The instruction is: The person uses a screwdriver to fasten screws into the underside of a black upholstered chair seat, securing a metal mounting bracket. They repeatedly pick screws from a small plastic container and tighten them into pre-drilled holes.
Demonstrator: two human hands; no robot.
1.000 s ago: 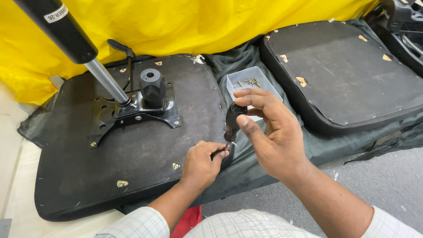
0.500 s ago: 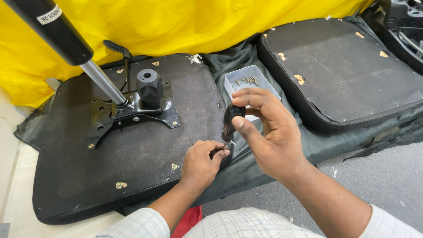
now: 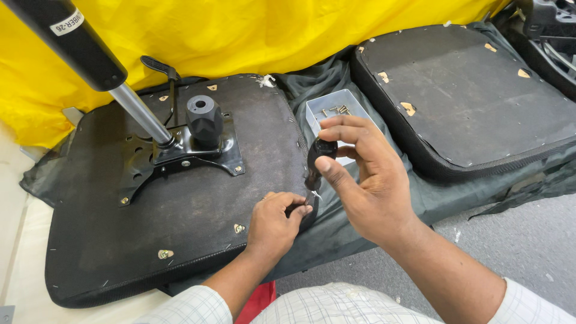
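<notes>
The black-handled screwdriver (image 3: 316, 161) is standing nearly upright, tip down, at the right edge of the upturned black seat base (image 3: 180, 240), just in front of the white screw tray (image 3: 312, 114).

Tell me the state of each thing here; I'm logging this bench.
Screwdriver: upright, held by right hand.
Left hand: fingers pinched at the screwdriver's tip.
Screw tray: open, few screws inside.
Seat base: upside down, mechanism plate mounted.
Second seat base: upside down, bare.

Dark green cloth (image 3: 360, 222) carries two black seat bases (image 3: 180, 228) (image 3: 474, 90) and a screw tray (image 3: 318, 111).
</notes>
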